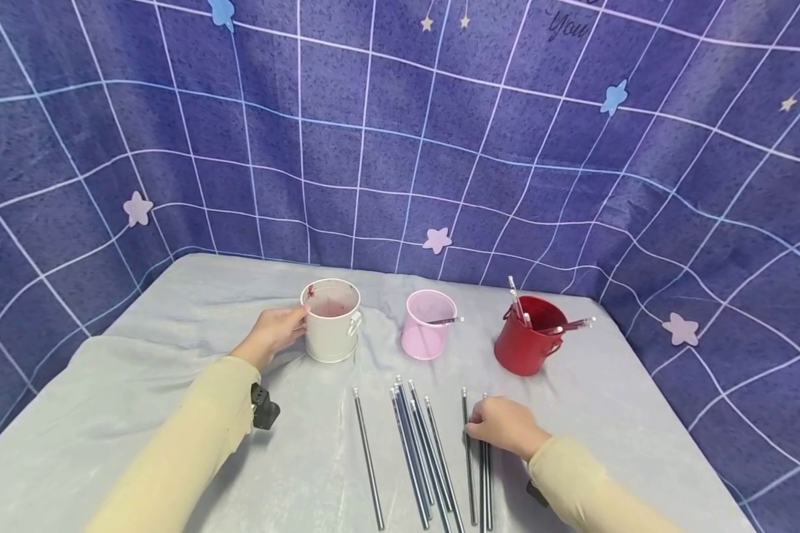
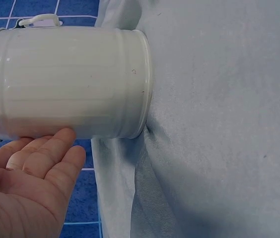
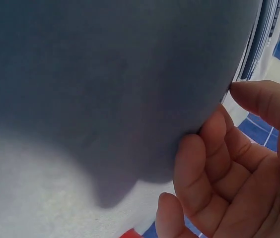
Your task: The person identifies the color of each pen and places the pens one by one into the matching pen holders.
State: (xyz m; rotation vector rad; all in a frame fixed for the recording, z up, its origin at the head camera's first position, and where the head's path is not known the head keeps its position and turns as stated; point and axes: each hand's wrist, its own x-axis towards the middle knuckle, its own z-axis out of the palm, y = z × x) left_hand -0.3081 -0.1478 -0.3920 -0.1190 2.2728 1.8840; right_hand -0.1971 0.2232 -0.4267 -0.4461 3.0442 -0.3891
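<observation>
My left hand [image 1: 278, 334] holds the side of a white bucket [image 1: 331, 337], thumb at the rim. In the left wrist view its fingers lie along the white wall. My right hand [image 1: 507, 427] is low over the dark pencils on the table, fingers curled. Its thumb and index fingertips are at a dark pencil [image 1: 470, 474], the left one of a small group. Two more pencils [image 1: 486, 485] run under that hand, partly hidden. In the right wrist view, pencils [image 3: 254, 44] lie beyond the thumb tip.
A pink cup [image 1: 424, 337] with one pencil [image 1: 443, 321] leaning in it stands mid-table. To its right, a red bucket [image 1: 521, 352] holds several pencils. A bunch of dark pencils [image 1: 418, 451] and a single pencil [image 1: 368, 459] lie in front. Blue patterned cloth [image 1: 400, 148] hangs behind.
</observation>
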